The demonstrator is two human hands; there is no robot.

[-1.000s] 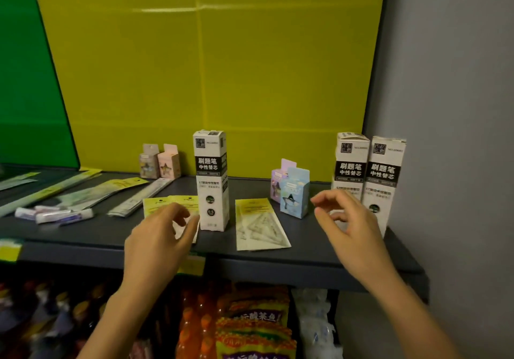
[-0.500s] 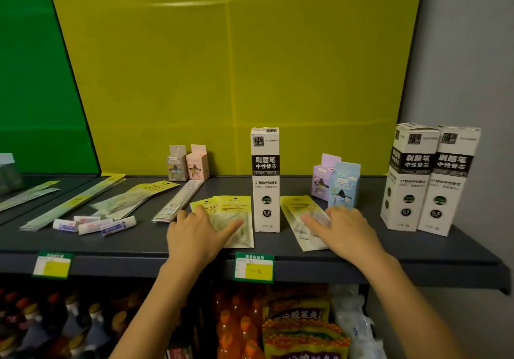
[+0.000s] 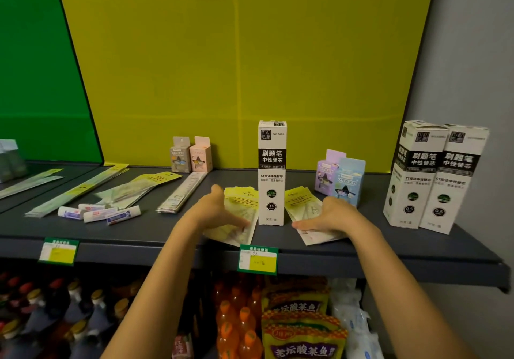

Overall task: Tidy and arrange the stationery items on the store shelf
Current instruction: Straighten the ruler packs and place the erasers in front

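While a tall white refill box [image 3: 271,173] stands upright on the dark shelf [image 3: 167,228], the left hand [image 3: 215,211] and right hand [image 3: 328,216] lie spread flat on glossy yellow-topped packets [image 3: 242,214] flanking it.

A white refill box [image 3: 271,172] with a black band stands between yellow-headed clear packets [image 3: 242,214] on the dark grey shelf [image 3: 389,250], before a yellow-green back panel [image 3: 239,66], with lilac [image 3: 326,175] and pale blue [image 3: 349,182] small boxes to its right.
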